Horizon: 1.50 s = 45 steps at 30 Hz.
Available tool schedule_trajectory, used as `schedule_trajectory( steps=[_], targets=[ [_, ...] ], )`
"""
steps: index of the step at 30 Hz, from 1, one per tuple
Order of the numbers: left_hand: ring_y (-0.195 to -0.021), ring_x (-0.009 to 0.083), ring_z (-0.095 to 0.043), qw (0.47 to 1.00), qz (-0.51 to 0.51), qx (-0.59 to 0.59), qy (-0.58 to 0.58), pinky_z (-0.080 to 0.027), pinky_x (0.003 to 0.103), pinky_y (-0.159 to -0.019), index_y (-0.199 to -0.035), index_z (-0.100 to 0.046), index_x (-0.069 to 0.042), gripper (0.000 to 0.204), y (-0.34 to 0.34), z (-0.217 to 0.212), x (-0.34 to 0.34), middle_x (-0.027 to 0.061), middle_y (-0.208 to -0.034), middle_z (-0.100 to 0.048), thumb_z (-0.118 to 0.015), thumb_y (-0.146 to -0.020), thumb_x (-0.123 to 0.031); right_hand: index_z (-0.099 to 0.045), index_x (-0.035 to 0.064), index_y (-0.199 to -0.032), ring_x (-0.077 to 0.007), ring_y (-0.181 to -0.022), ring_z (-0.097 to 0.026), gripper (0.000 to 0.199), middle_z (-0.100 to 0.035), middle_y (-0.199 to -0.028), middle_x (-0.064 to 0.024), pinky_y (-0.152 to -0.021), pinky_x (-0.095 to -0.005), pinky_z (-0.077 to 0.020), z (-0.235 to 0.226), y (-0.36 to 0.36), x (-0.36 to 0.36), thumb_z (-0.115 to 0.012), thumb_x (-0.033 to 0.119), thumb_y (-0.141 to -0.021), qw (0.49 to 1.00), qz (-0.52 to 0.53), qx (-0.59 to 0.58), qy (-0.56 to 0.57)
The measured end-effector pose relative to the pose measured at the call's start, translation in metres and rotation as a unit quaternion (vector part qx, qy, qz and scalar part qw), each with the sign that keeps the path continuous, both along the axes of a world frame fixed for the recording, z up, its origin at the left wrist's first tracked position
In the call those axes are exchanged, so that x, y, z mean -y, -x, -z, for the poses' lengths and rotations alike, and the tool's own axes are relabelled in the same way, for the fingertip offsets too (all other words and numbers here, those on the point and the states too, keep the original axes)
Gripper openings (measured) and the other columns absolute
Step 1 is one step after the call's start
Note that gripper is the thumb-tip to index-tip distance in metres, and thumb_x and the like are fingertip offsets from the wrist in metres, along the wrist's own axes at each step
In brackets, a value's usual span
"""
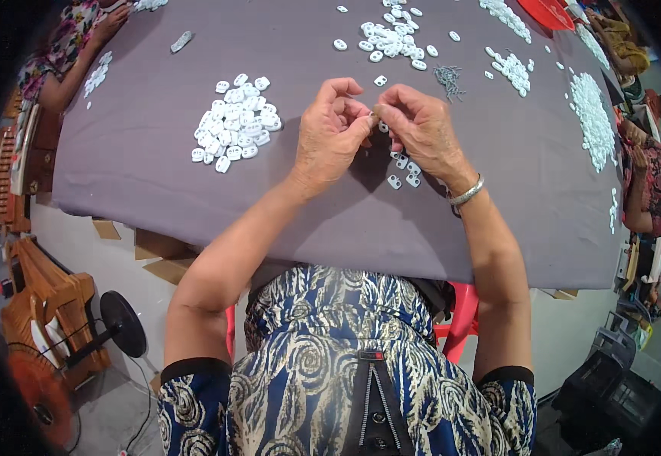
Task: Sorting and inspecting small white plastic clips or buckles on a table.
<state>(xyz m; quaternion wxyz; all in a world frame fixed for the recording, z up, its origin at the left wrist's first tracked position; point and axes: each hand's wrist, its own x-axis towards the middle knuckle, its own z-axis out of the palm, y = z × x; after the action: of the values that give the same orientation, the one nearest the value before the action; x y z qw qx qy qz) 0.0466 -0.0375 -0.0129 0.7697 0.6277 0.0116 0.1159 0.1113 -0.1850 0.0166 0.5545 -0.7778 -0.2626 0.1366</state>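
Head view, left grip: the left hand (336,131) is closing thumb and forefinger together above the tabletop (140,163), meeting the other hand's fingertips.
Right grip: the right hand (419,131) is also pinching closed; anything between the fingertips is appearing too small to tell.
Worked piece: a small white oval plastic piece (383,128) is showing just below the right fingertips.
Loose cluster: several white two-holed plastic pieces (395,182) are lying between the hands and the near edge.
Left heap: white oval plastic pieces (228,128) are piling toward the left edge.
Toward far edge: thin grey strips (449,80) are lying beside scattered white ovals (387,39).
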Motion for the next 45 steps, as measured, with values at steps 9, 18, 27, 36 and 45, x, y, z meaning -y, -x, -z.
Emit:
schedule_trajectory(
  steps=[9, 18, 27, 36, 45],
  targets=[
    [-0.072, 0.0079, -0.057, 1.000, -0.019, 0.004, 0.016, -0.049, 0.022, -0.061, -0.117, -0.043, -0.001, 0.036, -0.004, -0.001, -0.003, 0.0048, -0.084, -0.058, -0.062, -0.087, 0.002, -0.059, 0.0007, -0.095, -0.0053, -0.059, -0.052, 0.016, -0.058, -0.074, 0.0008, -0.049, -0.0212, -0.0452, -0.007, -0.005, 0.006, -0.059, 0.016, -0.090, 0.995, 0.016, -0.093, -0.040],
    [-0.074, 0.0074, -0.058, 1.000, -0.023, 0.000, 0.013, -0.049, 0.021, -0.062, -0.117, -0.046, 0.000, 0.035, -0.003, -0.002, -0.003, 0.0043, -0.086, -0.059, -0.063, -0.087, 0.001, -0.060, 0.0008, -0.088, -0.0049, -0.061, -0.051, 0.014, -0.056, -0.068, 0.0019, -0.053, -0.0228, -0.0437, 0.003, -0.001, 0.001, -0.058, 0.014, -0.090, 0.998, -0.001, -0.065, -0.023],
    [-0.078, 0.0073, -0.058, 0.999, -0.001, -0.027, -0.036, -0.050, 0.021, -0.065, -0.120, -0.051, 0.000, 0.036, -0.005, -0.006, -0.012, 0.0033, -0.088, -0.062, -0.066, -0.086, -0.001, -0.060, 0.0011, -0.088, -0.0050, -0.061, -0.048, 0.012, -0.055, -0.068, 0.0030, -0.054, -0.0217, -0.0414, 0.002, -0.007, 0.004, -0.056, 0.012, -0.091, 1.000, -0.024, -0.002, -0.002],
    [-0.072, 0.0065, -0.056, 0.996, -0.088, 0.007, -0.023, -0.050, 0.022, -0.063, -0.113, -0.050, 0.000, 0.032, -0.007, -0.006, -0.010, 0.0028, -0.084, -0.061, -0.063, -0.085, -0.001, -0.064, 0.0016, -0.092, -0.0029, -0.066, -0.049, 0.009, -0.058, -0.075, 0.0053, -0.059, -0.0186, -0.0416, 0.012, -0.048, 0.039, -0.061, 0.010, -0.090, 0.991, 0.074, 0.114, -0.017],
    [-0.067, 0.0061, -0.054, 0.990, -0.138, -0.003, -0.042, -0.046, 0.021, -0.059, -0.113, -0.049, 0.000, 0.032, -0.008, -0.006, -0.012, 0.0024, -0.080, -0.061, -0.064, -0.085, -0.002, -0.064, 0.0006, -0.088, -0.0038, -0.066, -0.050, 0.005, -0.059, -0.076, 0.0038, -0.060, -0.0198, -0.0416, -0.001, -0.037, 0.035, -0.064, 0.005, -0.086, 0.987, 0.006, 0.149, 0.054]
  ],
)
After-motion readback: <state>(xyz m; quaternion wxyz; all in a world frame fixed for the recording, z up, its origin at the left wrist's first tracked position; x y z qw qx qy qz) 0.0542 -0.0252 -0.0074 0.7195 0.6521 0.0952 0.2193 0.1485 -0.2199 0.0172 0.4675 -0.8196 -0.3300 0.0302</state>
